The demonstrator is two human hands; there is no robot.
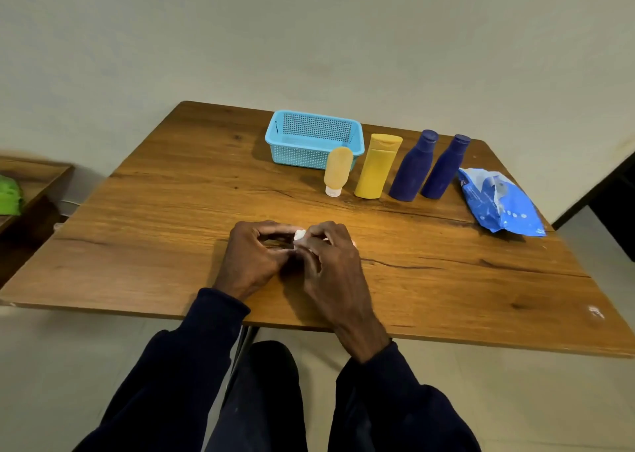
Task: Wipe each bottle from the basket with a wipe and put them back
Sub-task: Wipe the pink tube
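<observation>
head view: both hands meet over the near middle of the wooden table [137, 228]. the left hand [256, 257] has its fingers curled in, with thumb and fingertips pinching one side of a small, bunched white wipe [299, 235]. the right hand [330, 262] is curled the same way and pinches the other side, so the wipe sits between the two sets of fingertips and only a little of it shows. both arms wear dark sleeves.

the light blue mesh basket [302, 158] stands toward the far edge of the table. four bottles stand upright in a row outside it, on the tabletop. a tan tube [338, 170] rests on its white cap just in front of the basket's right corner. to its right come a yellow bottle [376, 166], then a dark blue bottle [414, 166] and a second dark blue bottle [445, 168] close together. a blue wipes pack [501, 202] lies flat near the right edge, just beside the last bottle. a low wooden shelf [34, 176] with something green [10, 195] on it stands left of the table.
</observation>
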